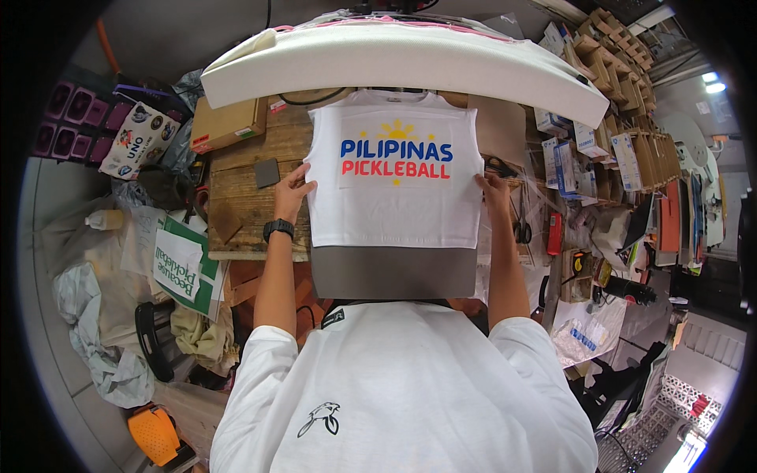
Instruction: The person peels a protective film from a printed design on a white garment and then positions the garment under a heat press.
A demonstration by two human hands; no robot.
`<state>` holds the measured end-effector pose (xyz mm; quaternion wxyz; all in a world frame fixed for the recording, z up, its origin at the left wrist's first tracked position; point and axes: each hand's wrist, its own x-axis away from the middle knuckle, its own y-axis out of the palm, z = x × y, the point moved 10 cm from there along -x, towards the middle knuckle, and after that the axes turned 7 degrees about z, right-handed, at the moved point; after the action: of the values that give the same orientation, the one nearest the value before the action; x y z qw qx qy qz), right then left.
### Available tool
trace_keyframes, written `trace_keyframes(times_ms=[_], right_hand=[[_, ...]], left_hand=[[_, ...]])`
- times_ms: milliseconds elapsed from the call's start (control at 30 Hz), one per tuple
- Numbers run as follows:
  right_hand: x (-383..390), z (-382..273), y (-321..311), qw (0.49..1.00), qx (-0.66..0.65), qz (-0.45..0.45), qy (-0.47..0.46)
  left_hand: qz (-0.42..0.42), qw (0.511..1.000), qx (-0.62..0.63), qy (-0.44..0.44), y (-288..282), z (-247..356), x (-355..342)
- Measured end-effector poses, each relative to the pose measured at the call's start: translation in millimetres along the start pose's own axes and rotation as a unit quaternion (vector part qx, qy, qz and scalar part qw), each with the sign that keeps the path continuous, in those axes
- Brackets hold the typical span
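While left hand (294, 191) and right hand (494, 192), half-closed, pinch its sides, one white shirt (396, 197) points neck-away, widest left-right.

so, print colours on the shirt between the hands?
Blue, red and yellow print on the white shirt; best seen in head view.

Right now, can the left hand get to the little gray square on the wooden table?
Probably yes. The left hand is right beside the gray square, and nothing seems to cover it. It would just have to leave the white shirt's edge first.
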<state>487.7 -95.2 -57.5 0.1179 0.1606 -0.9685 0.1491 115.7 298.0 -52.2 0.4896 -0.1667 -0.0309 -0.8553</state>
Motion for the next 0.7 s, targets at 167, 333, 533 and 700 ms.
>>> trace_keyframes(times_ms=[167, 333, 533, 700], right_hand=[[28, 9, -12, 1.000, -0.002, 0.016, -0.011], [38, 15, -17, 0.999, -0.043, -0.005, 0.016], [41, 20, -16, 0.998, -0.040, 0.042, 0.034], [34, 38, -19, 0.995, -0.084, 0.020, 0.057]], left_hand=[[-0.009, 0.998, 0.056, -0.010, -4, -12, 3], [0.008, 0.995, 0.092, -0.038, -8, -16, 7], [0.035, 0.992, 0.110, -0.040, -18, -29, 5], [0.026, 0.993, 0.104, -0.057, -15, -34, 1]])
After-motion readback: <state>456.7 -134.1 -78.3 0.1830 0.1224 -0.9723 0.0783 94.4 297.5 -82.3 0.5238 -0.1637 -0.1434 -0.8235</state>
